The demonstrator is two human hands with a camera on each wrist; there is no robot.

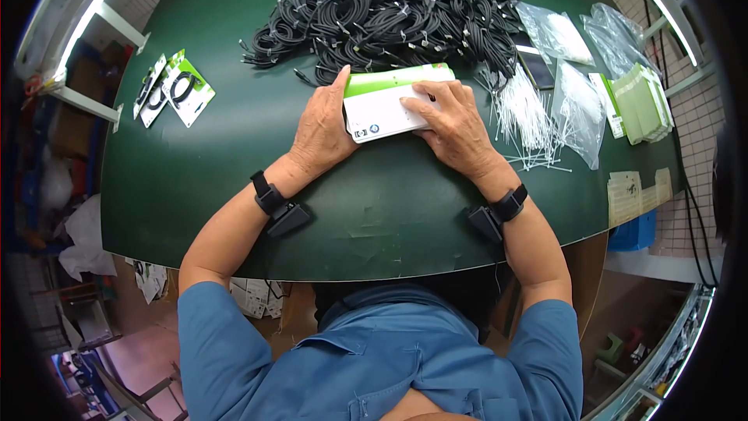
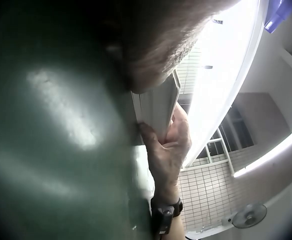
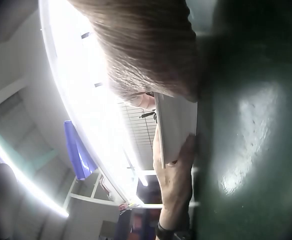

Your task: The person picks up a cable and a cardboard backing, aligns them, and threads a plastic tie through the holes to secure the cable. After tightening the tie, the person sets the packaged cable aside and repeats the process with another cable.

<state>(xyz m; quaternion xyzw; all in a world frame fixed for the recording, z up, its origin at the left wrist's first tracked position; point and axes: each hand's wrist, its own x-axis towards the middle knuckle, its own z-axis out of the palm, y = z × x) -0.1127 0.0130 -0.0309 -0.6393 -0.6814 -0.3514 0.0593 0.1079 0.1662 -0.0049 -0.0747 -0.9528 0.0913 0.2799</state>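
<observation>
Between both hands is a stack of packaging cards (image 1: 382,115), white on the top face with a green strip along the far side. My left hand (image 1: 321,123) grips its left end, thumb up along the edge and the other fingers largely hidden. At the right end, my right hand (image 1: 456,126) holds the stack with fingers bent over the white face. The left wrist view shows the thick side of the card stack (image 2: 158,107) low over the green table, with the right hand (image 2: 168,157) around its far end. Seen from the right wrist, the left hand (image 3: 176,180) holds the opposite end.
A large heap of coiled black cables (image 1: 389,15) lies beyond the hands. White cable ties (image 1: 526,121), clear plastic bags (image 1: 578,105) and a pile of green cards (image 1: 640,105) are on the right. Carded cables (image 1: 187,92) sit at the left of the green table (image 1: 234,148).
</observation>
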